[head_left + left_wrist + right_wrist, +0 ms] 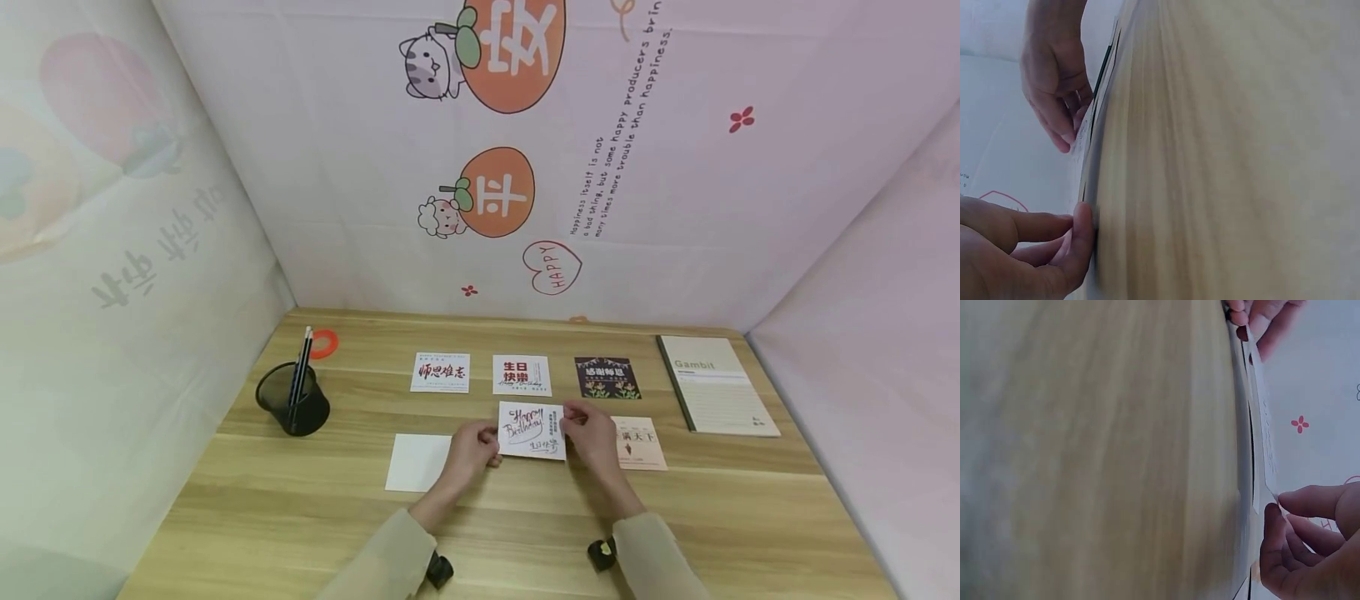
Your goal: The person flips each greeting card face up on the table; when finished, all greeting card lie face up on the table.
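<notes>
In the head view a white greeting card (531,431) with "Happy Birthday!" lettering is held a little over the table, face up. My left hand (474,450) pinches its left edge between thumb and fingers. At the opposite edge, my right hand (591,433) pinches the upper right corner. The right wrist view shows the right hand (1313,540) with its thumb and forefinger on the card (1266,444), seen nearly edge-on. Close up in the left wrist view is the left hand (1041,250), fingertips at the card's side.
Behind the card lie a red-lettered card (440,372), a birthday card (522,376) and a dark flowered card (607,377). A blank white card (416,462) is at left, a cream card (641,443) partly behind the right hand. Pencil holder (307,408), orange ring (324,343) and notebook (718,387) stand farther out.
</notes>
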`<state>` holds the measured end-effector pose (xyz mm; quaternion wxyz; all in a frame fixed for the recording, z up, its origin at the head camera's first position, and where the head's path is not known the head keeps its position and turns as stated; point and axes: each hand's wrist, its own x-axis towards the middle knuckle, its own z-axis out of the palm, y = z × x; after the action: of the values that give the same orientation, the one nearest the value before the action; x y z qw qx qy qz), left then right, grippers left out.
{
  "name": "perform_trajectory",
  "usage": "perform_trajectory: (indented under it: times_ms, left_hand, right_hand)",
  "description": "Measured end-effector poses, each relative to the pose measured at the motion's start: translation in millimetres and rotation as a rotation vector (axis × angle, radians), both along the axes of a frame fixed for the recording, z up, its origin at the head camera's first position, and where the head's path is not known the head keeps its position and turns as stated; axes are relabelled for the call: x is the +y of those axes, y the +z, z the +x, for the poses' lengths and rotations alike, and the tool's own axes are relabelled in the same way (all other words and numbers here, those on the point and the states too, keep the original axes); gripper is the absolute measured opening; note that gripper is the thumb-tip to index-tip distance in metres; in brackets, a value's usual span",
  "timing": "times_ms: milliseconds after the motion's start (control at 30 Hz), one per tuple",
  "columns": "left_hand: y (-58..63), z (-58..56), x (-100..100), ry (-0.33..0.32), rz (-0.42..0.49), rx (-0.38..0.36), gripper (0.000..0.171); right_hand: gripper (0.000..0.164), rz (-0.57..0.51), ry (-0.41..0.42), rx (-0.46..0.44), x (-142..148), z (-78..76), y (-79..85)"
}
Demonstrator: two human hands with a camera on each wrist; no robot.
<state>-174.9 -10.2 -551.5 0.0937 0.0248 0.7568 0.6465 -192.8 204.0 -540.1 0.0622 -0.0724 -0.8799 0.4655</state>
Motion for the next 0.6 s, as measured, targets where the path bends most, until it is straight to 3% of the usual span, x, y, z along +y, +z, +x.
perform_trajectory:
  times_ms: [200, 333, 467, 600]
  left_hand:
    - [8.7, -5.7, -0.8, -0.093, -0.146, -0.002, 0.031]
    - [15.6, -6.9, -1.2, -0.173, -0.365, 0.120, 0.015]
    - [16.1, -6.7, 1.0, -0.198, -0.550, 0.213, 0.013]
    - [15.4, -4.0, 3.9, -0.194, -0.638, 0.211, 0.021]
  right_hand:
    - [0.033, 0.055, 0.037, 0.018, -4.6, 3.3, 1.7]
    - [0.034, 0.084, 0.061, 0.015, -8.6, 6.8, 4.4]
    - [0.036, 0.118, 0.083, 0.000, -10.6, 9.2, 6.4]
    - [0.036, 0.173, 0.095, -0.010, -11.2, 10.1, 6.5]
